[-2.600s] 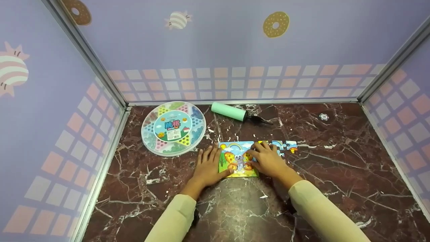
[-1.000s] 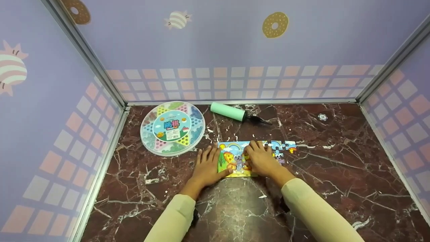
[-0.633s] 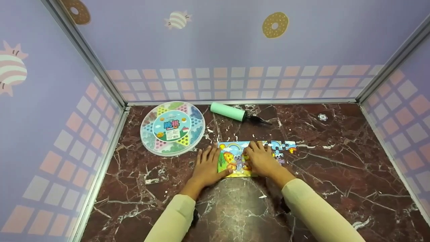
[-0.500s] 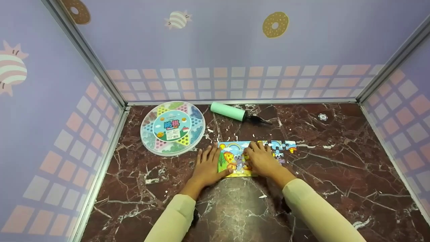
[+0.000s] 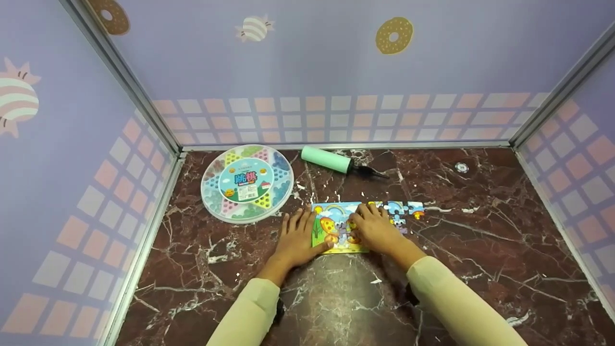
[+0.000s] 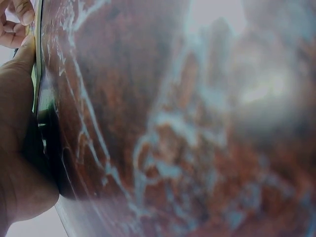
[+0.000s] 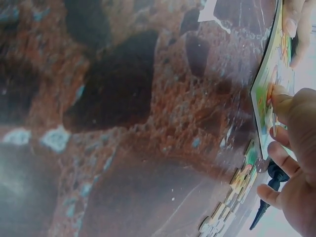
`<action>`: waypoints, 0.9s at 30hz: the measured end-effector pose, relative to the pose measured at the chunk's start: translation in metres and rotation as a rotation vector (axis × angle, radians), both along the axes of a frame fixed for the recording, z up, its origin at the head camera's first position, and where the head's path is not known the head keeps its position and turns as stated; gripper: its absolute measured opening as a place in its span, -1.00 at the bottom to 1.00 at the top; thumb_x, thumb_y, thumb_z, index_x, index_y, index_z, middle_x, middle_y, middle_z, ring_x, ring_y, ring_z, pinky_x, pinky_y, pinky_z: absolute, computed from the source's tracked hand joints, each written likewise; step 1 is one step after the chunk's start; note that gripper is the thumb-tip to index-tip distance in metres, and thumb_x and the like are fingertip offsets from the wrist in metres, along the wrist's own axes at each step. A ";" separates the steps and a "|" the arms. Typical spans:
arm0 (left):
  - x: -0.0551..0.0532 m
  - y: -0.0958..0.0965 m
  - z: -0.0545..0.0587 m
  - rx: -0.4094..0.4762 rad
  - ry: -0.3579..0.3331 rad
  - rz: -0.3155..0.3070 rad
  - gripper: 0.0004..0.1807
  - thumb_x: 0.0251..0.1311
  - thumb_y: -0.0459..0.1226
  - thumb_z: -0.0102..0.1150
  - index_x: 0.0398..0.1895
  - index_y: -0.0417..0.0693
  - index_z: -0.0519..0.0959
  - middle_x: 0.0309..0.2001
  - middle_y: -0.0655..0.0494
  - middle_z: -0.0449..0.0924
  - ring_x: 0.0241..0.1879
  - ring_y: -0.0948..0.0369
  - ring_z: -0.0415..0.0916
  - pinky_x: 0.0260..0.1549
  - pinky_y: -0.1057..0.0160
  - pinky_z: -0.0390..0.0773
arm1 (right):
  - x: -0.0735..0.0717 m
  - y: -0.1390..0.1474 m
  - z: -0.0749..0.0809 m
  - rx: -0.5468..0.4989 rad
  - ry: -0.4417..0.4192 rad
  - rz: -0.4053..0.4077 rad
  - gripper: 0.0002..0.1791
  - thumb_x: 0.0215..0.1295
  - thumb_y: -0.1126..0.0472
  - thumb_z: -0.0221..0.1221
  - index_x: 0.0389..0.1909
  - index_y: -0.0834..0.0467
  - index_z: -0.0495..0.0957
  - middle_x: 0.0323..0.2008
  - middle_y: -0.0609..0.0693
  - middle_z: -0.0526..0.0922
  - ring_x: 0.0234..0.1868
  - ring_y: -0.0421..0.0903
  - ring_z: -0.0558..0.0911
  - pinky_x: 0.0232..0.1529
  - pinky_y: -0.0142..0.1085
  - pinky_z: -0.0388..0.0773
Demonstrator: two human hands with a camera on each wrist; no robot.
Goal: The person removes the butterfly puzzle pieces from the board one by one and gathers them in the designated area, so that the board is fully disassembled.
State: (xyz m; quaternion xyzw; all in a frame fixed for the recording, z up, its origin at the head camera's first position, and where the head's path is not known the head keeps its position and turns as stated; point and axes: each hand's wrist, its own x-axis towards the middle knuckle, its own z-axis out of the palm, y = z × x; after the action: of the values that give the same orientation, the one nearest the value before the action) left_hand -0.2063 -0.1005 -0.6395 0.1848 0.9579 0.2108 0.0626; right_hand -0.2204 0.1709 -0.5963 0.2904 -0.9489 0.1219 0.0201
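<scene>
A rectangular picture puzzle board [image 5: 335,212], showing a rainbow, sun and grey animal with butterfly wings, lies flat on the dark red marbled surface. My left hand [image 5: 295,242] is spread at its left side, fingers straight, thumb lying over the lower left part. Above the right half, my right hand [image 5: 379,233] has bent fingers and hides that part from the head view. In the right wrist view, its thumb and forefinger pinch a thin puzzle piece [image 7: 274,120] edge-on over the board. Loose interlocking puzzle pieces [image 5: 396,207] lie just right of it, partly covered by the hand.
A round Chinese checkers set [image 5: 247,185] lies at the back left. Behind the board rests a mint-green hand pump [image 5: 326,159] with a black nozzle. A small round chip [image 5: 461,167] sits at the back right. Patterned walls [image 5: 317,72] enclose three sides.
Since the earliest frame my right hand has shifted left over the board, uncovering more loose pieces. Over the last second it has barely moved; my left hand keeps its place.
</scene>
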 end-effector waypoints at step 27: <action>0.000 0.001 0.000 -0.007 -0.020 0.010 0.24 0.42 0.50 0.06 0.86 -0.03 -0.07 0.86 -0.05 -0.17 0.84 -0.14 -0.22 0.77 -0.33 -0.36 | 0.005 0.016 -0.007 0.018 0.236 0.144 -0.73 0.47 0.15 0.39 0.14 -0.07 0.73 0.05 0.13 0.58 0.02 0.21 0.53 0.01 0.25 0.60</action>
State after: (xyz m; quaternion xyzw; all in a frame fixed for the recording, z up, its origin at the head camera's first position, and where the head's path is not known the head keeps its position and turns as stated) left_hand -0.2061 -0.0990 -0.6396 0.1776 0.9588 0.2097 0.0717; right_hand -0.2150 0.1874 -0.6035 0.3702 -0.9177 0.0796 0.1202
